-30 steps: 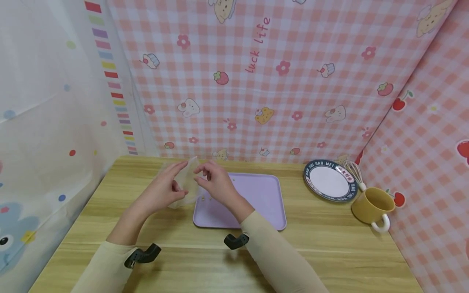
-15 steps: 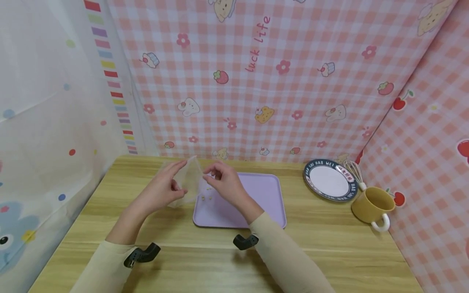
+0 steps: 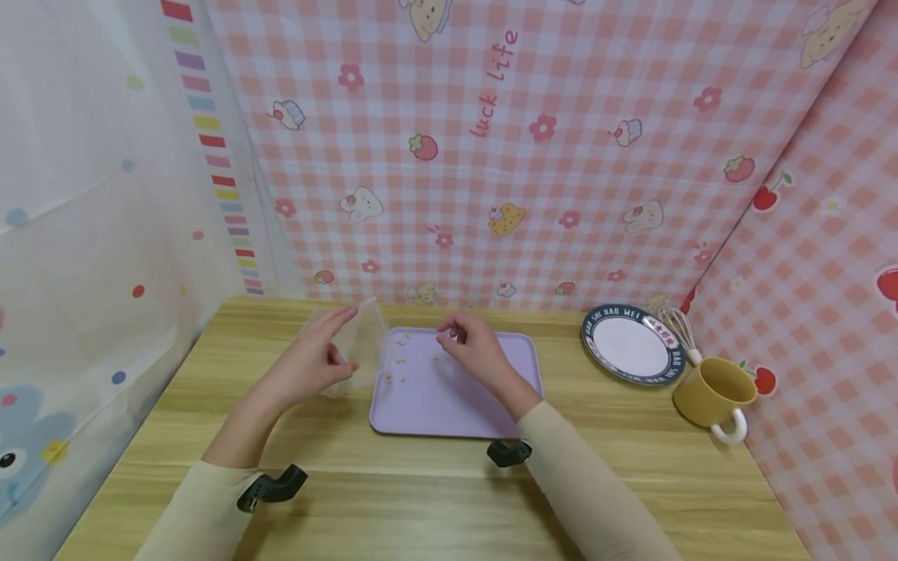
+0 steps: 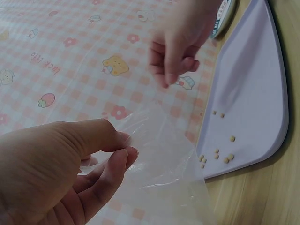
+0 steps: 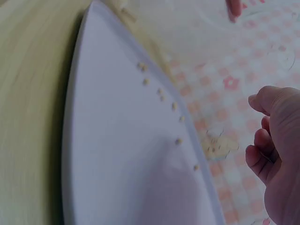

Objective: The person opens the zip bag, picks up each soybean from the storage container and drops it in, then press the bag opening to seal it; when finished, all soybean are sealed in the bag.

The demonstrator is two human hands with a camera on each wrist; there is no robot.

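My left hand [image 3: 305, 362] pinches a clear plastic bag [image 4: 161, 159] between thumb and fingertips, to the left of a lilac tray [image 3: 449, 417]. The bag hangs slack, its right edge overlapping the tray's left rim in the head view. Several small tan pellets [image 4: 232, 138] lie scattered inside the tray near that end. Over the tray's back half hovers my right hand [image 3: 477, 351], its fingers loosely curled. The right wrist view shows a gap between its thumb [image 5: 265, 101] and fingers, with nothing visible there.
At the back right stand a white plate [image 3: 627, 347] with a dark lettered rim, a whisk [image 3: 680, 331] and a yellow mug [image 3: 712, 393] with a white handle. A pink checked cloth [image 3: 540, 171] hangs behind the wooden table [image 3: 393, 499].
My right hand has moved right, away from the bag's edge and over the tray, uncovering more pellets in the tray. The left hand and bag stay nearly still.
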